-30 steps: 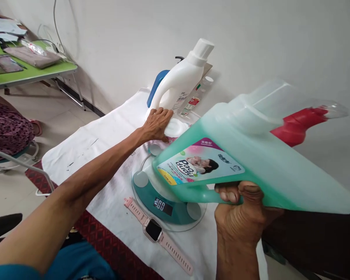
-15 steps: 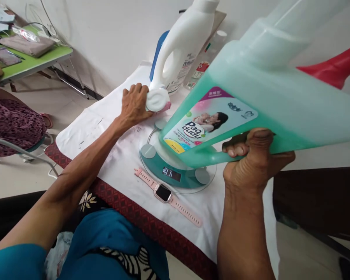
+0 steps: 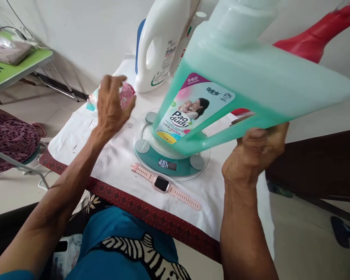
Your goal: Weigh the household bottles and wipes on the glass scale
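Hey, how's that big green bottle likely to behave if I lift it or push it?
The green bottle would probably feel heavy, since green liquid shows through much of its wall. Pushed near the top, it may tip, being tall. Its smooth plastic could be a bit slippery, though the built-in handle should help.

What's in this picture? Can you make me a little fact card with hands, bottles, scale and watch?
Left hand: over the pink packet; touching or not, I can't tell
Right hand: at the handle of the green bottle
White bottle: upright, near the wall
Scale: under the green bottle, display lit
Watch: pink strap, on the white cloth
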Demonstrator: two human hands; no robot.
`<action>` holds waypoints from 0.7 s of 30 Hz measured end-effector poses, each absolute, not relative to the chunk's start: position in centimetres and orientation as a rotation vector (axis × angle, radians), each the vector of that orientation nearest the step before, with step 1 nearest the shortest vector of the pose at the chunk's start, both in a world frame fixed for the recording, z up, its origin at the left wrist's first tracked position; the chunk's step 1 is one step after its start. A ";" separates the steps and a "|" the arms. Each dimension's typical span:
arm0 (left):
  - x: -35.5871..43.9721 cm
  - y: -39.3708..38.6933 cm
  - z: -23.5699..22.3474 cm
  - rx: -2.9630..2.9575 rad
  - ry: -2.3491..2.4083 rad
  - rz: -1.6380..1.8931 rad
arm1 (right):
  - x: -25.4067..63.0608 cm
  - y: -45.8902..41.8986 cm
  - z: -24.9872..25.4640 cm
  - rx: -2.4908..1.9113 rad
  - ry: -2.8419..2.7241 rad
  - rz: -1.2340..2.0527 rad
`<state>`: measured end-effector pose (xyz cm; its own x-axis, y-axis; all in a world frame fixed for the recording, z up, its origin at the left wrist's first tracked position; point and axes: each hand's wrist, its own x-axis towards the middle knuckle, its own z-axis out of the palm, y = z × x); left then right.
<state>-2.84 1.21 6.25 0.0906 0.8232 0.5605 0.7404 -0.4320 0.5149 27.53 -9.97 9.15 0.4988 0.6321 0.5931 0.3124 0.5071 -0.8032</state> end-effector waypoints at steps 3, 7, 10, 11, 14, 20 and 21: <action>-0.1 0.9 3.7 2.220 1.418 1.155 | 28.6 -11.5 7.6 -1.234 -0.846 0.297; 1.8 1.5 0.4 2.021 1.339 1.064 | 29.3 -12.6 3.9 -1.421 -0.661 0.454; 1.9 1.8 -0.4 1.988 1.278 1.017 | 29.4 -12.2 1.2 -1.437 -0.618 0.516; 1.8 1.7 -0.4 1.993 1.262 1.019 | 29.4 -12.0 0.5 -1.430 -0.615 0.520; 1.5 1.6 -0.2 2.011 1.232 1.024 | 29.7 -11.3 -0.9 -1.433 -0.661 0.493; 1.5 1.7 0.2 2.068 1.187 0.990 | 30.4 -11.2 -1.3 -1.556 -0.775 0.436; 1.5 1.7 0.2 2.079 1.180 0.993 | 30.4 -11.2 -1.2 -1.570 -0.778 0.443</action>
<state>1.53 1.69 0.20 0.3428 0.8792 0.3309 0.4759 -0.4662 0.7458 30.42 -11.25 -1.21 0.6972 0.6998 0.1556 0.2232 -0.0057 -0.9747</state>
